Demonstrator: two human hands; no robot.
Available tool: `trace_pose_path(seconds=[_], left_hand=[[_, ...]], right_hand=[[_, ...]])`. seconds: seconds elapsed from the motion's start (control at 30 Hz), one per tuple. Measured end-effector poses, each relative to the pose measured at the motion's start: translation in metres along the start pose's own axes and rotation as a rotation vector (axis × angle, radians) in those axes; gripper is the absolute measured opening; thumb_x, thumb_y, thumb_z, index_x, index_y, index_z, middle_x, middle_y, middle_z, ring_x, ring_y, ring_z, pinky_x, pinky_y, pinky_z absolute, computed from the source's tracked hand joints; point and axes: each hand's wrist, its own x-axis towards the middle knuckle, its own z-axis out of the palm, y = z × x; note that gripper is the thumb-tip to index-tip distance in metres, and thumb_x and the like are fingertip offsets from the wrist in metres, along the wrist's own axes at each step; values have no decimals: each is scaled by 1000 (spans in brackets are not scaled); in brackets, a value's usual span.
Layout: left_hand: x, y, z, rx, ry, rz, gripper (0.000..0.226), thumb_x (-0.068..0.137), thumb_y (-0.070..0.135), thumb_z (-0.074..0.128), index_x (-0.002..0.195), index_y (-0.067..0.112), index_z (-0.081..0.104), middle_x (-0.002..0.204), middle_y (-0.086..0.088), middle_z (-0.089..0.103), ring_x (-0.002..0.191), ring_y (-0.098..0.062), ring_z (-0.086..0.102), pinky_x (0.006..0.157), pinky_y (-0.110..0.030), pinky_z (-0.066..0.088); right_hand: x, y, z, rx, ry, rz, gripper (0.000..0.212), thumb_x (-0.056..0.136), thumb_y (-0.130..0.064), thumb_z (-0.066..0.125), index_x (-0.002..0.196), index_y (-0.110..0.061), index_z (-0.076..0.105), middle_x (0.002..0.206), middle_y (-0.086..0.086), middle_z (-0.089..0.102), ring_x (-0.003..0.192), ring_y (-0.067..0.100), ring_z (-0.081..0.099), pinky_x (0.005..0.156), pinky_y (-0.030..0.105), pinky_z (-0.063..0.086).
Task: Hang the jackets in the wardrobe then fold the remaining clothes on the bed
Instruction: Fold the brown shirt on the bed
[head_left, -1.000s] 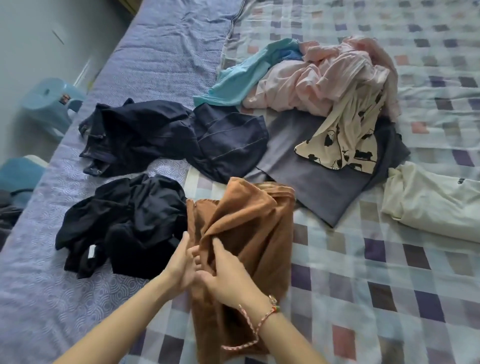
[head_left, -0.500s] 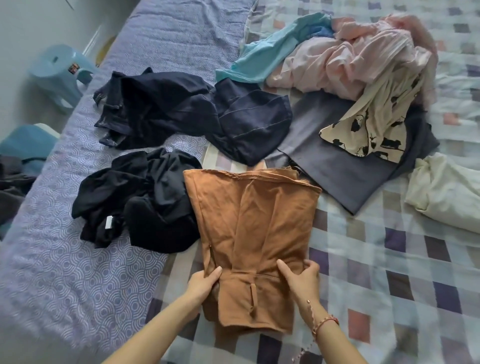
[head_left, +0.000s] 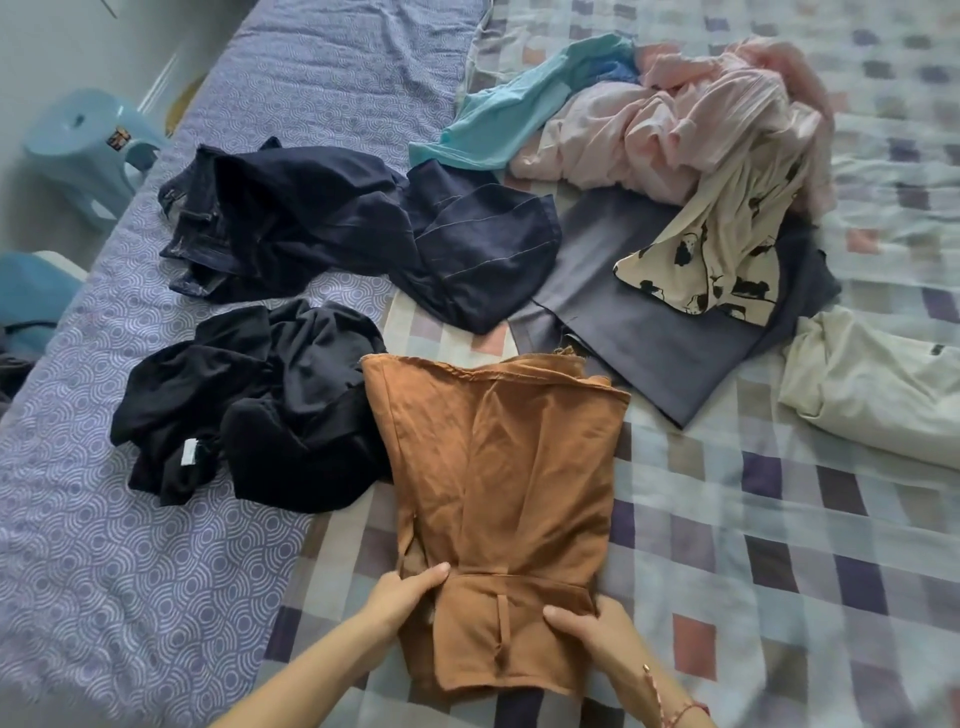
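Brown garment (head_left: 498, 467): spread flat on checked cover (head_left: 779, 545), low centre, at 6 o'clock of the other clothes. Rust-brown, creased, frayed far hem, seam and belt loop at the near end. Clamped at the near end by left hand (head_left: 410, 592) on the 9 o'clock edge and right hand (head_left: 587, 634) on the 3 o'clock edge, thumbs on top. Touching at 9 o'clock: black heap (head_left: 249, 405). At 11: navy jeans (head_left: 337, 228). At 1: grey cloth (head_left: 649, 322) under print top (head_left: 717, 249). Beyond, at 12: pink heap (head_left: 701, 119).
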Motion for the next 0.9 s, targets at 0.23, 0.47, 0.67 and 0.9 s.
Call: trace_pose_path(seconds=[0.23, 0.47, 0.67, 0.9], left_hand=[[-30, 34, -23, -44, -401, -447, 19, 67, 2, 67, 84, 9, 62, 75, -6, 63, 69, -19, 66, 76, -32, 58], [-46, 109, -7, -763, -239, 190, 36, 97, 26, 39, 114, -2, 53, 110, -18, 65, 93, -31, 66, 71, -41, 58], [-11, 68, 37, 184, 585, 769, 55, 81, 20, 70, 129, 7, 46, 132, -9, 38, 123, -23, 39, 105, -26, 26], [7, 68, 30, 201, 652, 822, 34, 84, 24, 66, 112, 7, 54, 93, -5, 56, 91, -23, 55, 79, -30, 40]], right_hand=[[-45, -33, -22, 474, -381, 200, 16, 72, -2, 70, 84, 9, 69, 81, 22, 68, 60, 31, 68, 51, 39, 58], [-6, -133, 14, 206, 118, -618, 20, 95, -30, 50, 108, -17, 59, 114, 5, 62, 108, 23, 60, 99, 38, 46], [46, -87, 33, -781, 609, -763, 82, 84, -46, 62, 145, -5, 25, 145, 15, 34, 132, 30, 35, 107, 40, 29], [42, -108, 21, -678, 536, -869, 44, 83, -56, 54, 95, -14, 60, 97, 5, 67, 92, 25, 59, 81, 34, 44]])
